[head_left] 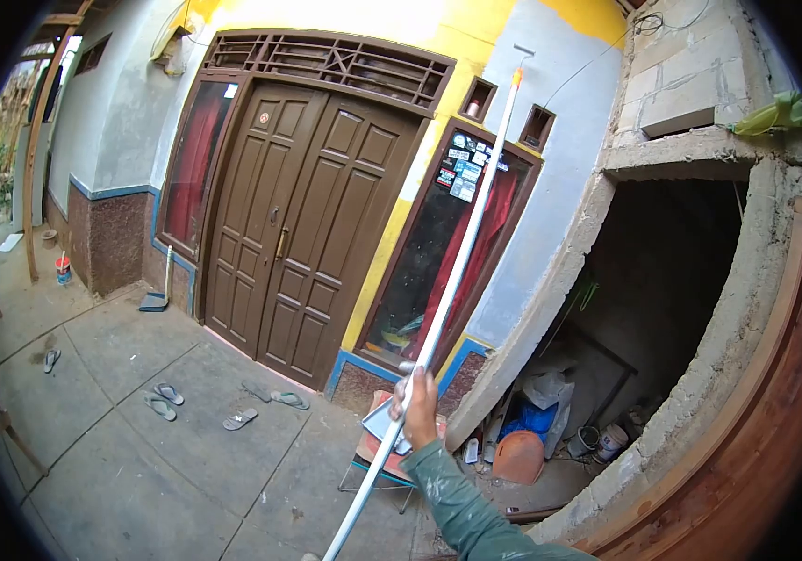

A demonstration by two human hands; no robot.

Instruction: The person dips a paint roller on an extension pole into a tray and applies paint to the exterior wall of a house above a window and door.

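Right hand [417, 407] is clenched round the pole [462, 266], and the left hand is out of shot. Just behind sits a stool [370, 460] carrying a tray. The pole slants up past the window [420, 271], with its tip [519, 70] high against the wall [569, 112]. This looks like mid-reach work up top. Shifting that tip calls for a firm, steady grip.

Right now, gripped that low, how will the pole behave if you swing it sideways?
The pole is long and thin, so it will probably flex and whip at the top. The right hand grips it low, far from the orange tip, so it likely feels top-heavy. Its smooth white surface may slide in the grip.
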